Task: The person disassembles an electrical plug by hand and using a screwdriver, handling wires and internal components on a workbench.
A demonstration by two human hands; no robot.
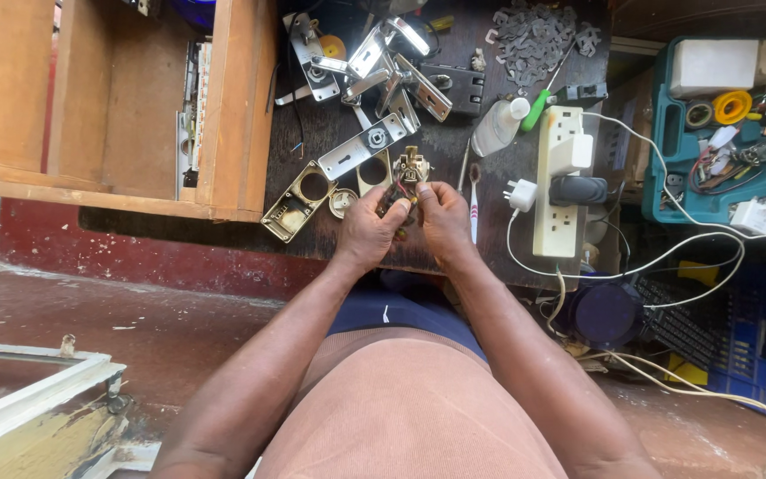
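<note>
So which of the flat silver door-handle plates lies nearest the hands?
The long silver plate with the round hole, lying diagonally just above the left hand; the others sit farther up the table.

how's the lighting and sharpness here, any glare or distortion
Head view: hard daylight, glare on the metal lock plates and power strip; both hands sharp, casting shade on the small part they hold; wide-angle bending at the edges, wooden drawer skewed.
</note>
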